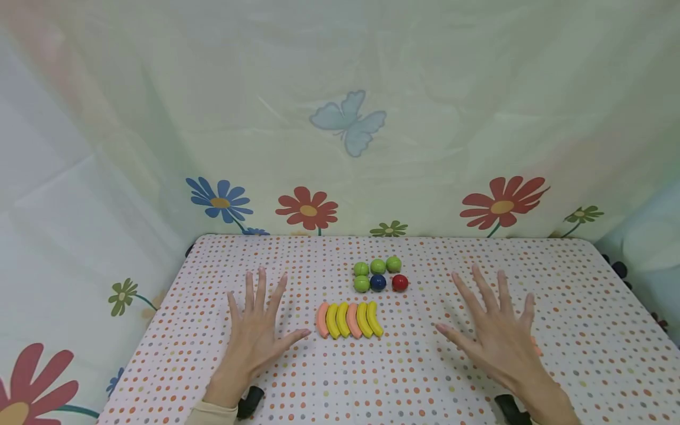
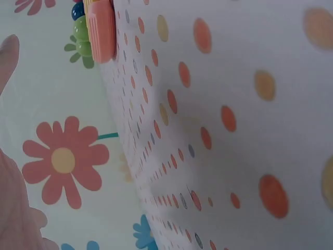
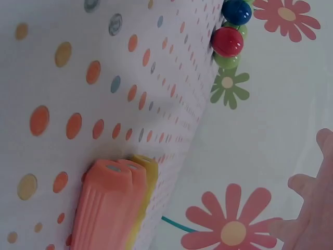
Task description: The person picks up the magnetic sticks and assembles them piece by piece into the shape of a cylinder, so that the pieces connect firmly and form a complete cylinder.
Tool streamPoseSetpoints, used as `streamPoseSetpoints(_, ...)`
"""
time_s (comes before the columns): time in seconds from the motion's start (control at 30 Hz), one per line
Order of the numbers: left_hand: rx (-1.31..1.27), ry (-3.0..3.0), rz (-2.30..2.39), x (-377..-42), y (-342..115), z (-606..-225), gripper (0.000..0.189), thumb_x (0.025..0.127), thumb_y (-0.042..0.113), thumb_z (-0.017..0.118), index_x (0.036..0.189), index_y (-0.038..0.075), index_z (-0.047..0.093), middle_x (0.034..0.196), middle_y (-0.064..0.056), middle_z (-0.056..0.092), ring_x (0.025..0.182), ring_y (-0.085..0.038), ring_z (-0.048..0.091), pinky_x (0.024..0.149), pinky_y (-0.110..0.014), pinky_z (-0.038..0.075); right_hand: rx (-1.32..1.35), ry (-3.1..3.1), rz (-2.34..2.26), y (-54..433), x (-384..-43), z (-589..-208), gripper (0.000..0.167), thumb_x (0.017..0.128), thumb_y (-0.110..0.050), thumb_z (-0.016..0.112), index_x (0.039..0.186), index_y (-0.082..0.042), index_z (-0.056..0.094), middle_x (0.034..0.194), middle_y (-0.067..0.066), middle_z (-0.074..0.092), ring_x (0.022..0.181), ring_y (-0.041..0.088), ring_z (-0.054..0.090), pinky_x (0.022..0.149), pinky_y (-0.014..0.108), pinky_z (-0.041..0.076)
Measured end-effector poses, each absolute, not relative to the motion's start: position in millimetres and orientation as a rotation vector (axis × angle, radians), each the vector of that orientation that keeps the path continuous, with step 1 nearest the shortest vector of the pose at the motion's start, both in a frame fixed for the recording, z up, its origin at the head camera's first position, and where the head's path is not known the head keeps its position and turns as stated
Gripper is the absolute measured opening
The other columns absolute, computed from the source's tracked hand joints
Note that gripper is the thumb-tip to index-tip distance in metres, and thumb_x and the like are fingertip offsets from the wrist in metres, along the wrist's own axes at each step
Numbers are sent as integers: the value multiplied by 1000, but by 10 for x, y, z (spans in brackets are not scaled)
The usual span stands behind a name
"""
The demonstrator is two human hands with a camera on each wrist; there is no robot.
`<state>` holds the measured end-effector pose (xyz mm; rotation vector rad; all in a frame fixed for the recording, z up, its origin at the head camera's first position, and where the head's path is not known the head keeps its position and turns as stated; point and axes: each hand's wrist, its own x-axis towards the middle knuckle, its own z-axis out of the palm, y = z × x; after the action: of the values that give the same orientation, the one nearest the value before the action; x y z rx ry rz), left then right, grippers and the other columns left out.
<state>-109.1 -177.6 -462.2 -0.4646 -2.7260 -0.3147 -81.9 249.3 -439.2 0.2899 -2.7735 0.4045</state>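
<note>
Dotted cloth (image 1: 414, 378), mostly hidden yellow piece (image 3: 149, 179)

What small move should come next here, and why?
Probably lowering the right hand to pinch a pink piece from the few lying close by it: it and the left hand hold nothing, and the row of curved pieces runs pink, yellow, yellow, pink, yellow, yellow, so pink could continue it.

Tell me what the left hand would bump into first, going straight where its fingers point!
Probably the flowery cloth behind the spotted table. The left hand's way looks free of toys; the yellow bananas sit to its right. Its height is hard to tell.
</note>
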Motion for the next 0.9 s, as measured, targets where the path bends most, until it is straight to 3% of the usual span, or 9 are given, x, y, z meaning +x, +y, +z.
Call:
streamPoseSetpoints(0.23,-461,-2731,-315,-1094,-1739,-4627,105,90,91,30,168,21,21,172,-26,10,157,-51,7,111,-84,13,263,-2844,416,2466,-800,-4344,98,92,-66,65,169,-29,16,175,15,9,157,48,-8,107,87,-6)
streamPoseSetpoints(0.33,-462,-2746,-372,-1094,-1708,-4617,99,94,80,49,166,15,28,171,-26,15,157,-49,13,112,-81,19,256,-2911,370,2390,-799,-4324,97,89,-63,71,166,-20,29,169,22,24,155,54,8,110,85,5)
streamPoseSetpoints(0.43,-476,-2765,-532,-1080,-1648,-4597,92,93,61,69,161,8,37,169,-26,22,154,-48,24,114,-75,27,296,-2935,346,2284,-805,-4311,87,87,-52,80,155,-9,46,156,26,41,144,55,34,106,81,26)
streamPoseSetpoints(0.57,-479,-2771,-782,-1069,-1523,-4580,78,94,42,78,153,2,47,156,-25,42,142,-44,45,110,-64,42,388,-2934,614,2114,-832,-4289,65,88,-29,85,142,-2,59,137,22,57,123,45,58,96,66,50)
streamPoseSetpoints(0.67,-459,-2789,-988,-1091,-1429,-4590,63,96,31,78,146,0,54,138,-19,54,120,-34,60,95,-48,55,421,-2949,914,1968,-872,-4277,54,91,-17,82,138,-1,61,130,16,60,113,35,65,88,52,58)
streamPoseSetpoints(0.8,-387,-2833,-1244,-1131,-1351,-4632,51,98,24,76,140,-1,58,117,-13,56,98,-22,57,75,-29,52,418,-2956,1161,1770,-967,-4287,49,92,-10,80,136,3,61,124,15,60,101,25,66,78,37,59)
streamPoseSetpoints(0.9,-337,-2860,-1348,-1145,-1326,-4657,51,99,23,74,141,-2,58,115,-12,57,100,-21,55,78,-27,50,401,-2938,1291,1641,-1066,-4318,46,92,-6,79,133,8,62,121,17,62,92,19,65,70,28,56)
